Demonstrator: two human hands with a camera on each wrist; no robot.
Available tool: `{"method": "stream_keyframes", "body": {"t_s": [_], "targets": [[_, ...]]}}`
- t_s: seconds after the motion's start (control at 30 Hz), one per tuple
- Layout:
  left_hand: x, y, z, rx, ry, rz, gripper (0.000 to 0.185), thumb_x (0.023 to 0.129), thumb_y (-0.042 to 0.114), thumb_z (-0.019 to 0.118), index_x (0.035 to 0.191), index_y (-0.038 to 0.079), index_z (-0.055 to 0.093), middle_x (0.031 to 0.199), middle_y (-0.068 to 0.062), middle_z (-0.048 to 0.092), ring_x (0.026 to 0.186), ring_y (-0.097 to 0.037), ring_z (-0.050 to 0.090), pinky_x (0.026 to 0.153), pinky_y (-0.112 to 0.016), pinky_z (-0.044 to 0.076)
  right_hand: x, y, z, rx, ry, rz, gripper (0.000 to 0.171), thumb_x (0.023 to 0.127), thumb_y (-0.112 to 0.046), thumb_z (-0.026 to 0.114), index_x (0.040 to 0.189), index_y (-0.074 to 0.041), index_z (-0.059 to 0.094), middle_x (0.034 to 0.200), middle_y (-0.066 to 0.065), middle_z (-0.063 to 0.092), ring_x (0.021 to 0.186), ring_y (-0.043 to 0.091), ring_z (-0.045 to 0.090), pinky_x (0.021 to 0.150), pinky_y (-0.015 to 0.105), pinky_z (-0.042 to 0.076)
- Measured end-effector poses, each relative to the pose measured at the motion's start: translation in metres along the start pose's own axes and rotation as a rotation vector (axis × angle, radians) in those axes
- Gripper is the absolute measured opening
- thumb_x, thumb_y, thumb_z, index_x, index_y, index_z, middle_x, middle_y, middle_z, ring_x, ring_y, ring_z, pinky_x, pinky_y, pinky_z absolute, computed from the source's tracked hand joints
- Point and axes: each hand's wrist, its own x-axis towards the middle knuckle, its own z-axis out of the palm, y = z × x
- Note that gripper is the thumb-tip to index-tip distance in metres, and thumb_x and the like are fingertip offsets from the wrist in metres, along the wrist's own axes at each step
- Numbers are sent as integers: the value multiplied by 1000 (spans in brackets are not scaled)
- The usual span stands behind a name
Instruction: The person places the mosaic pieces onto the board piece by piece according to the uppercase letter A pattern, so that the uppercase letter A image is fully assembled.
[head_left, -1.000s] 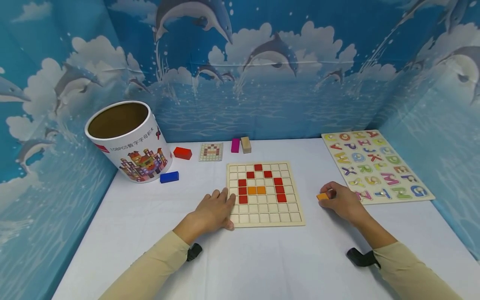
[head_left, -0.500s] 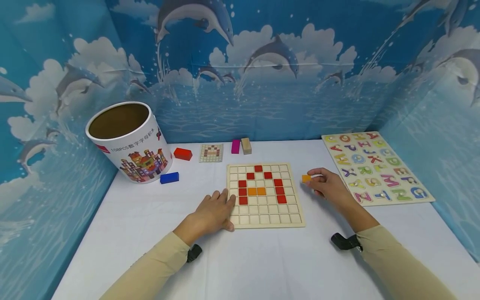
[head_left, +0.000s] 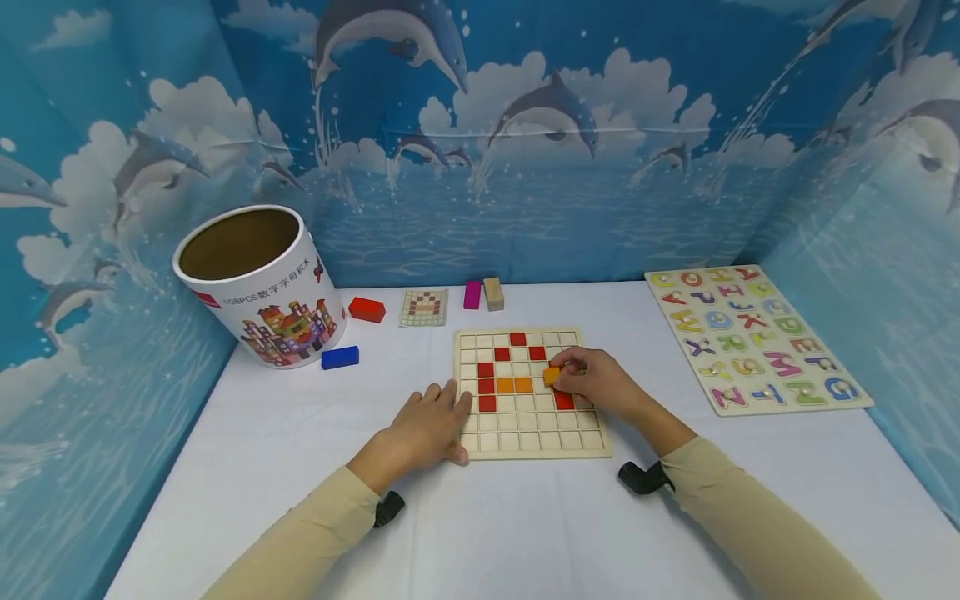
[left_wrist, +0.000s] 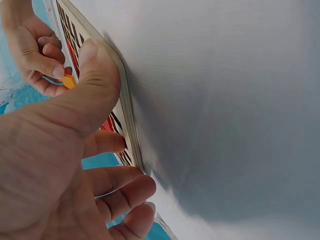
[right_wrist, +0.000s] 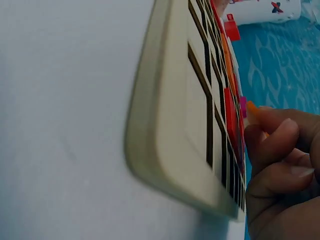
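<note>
A square wooden grid board (head_left: 528,439) lies flat on the table, with red squares (head_left: 487,403) and two orange squares (head_left: 513,385) set in its cells. My left hand (head_left: 427,421) rests along the board's left edge, thumb at the near corner. Over the right part of the board, my right hand (head_left: 600,383) pinches a small orange square tile (head_left: 552,375) between thumb and fingertips. That hand covers some of the right-hand red squares. In the left wrist view the orange tile (left_wrist: 69,80) shows past my thumb. In the right wrist view the right fingers (right_wrist: 280,142) curl beside the board.
Behind the board lie a small pattern card (head_left: 423,307), a red block (head_left: 367,310), a magenta block (head_left: 472,294) and a natural wood block (head_left: 493,293). A blue block (head_left: 341,357) lies near the large white tub (head_left: 288,308). An alphabet board (head_left: 757,342) is at right.
My right hand has carried the orange tile leftward from beside the alphabet board to above the grid board. My left hand has stayed at the board's left edge.
</note>
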Motion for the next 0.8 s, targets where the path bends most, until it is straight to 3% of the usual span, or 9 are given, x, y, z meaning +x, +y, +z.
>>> {"method": "stream_keyframes", "body": {"t_s": [0.17, 0.33, 0.8], "targets": [[-1, 1, 1, 10, 4, 1, 95, 82, 52, 78, 158, 10, 38, 163, -19, 32, 136, -33, 41, 109, -51, 37, 2, -8, 11, -216, 33, -74, 21, 92, -13, 72, 113, -9, 68, 86, 4, 59, 83, 18, 54, 73, 31, 44], [-1, 1, 1, 17, 10, 10, 95, 82, 52, 77, 158, 9, 38, 163, -20, 32, 135, -32, 42, 108, -51, 38, 0, -14, 16, -303, 16, -90, 20, 92, -10, 71, 111, -7, 67, 80, 3, 56, 79, 19, 53, 72, 34, 43], [0, 0, 3, 10, 21, 21, 96, 82, 54, 76, 158, 9, 38, 163, -19, 33, 134, -33, 43, 108, -53, 39, -5, -13, 12, -347, 37, -101, 22, 92, -10, 71, 115, -8, 71, 82, 2, 57, 81, 19, 53, 72, 34, 43]]}}
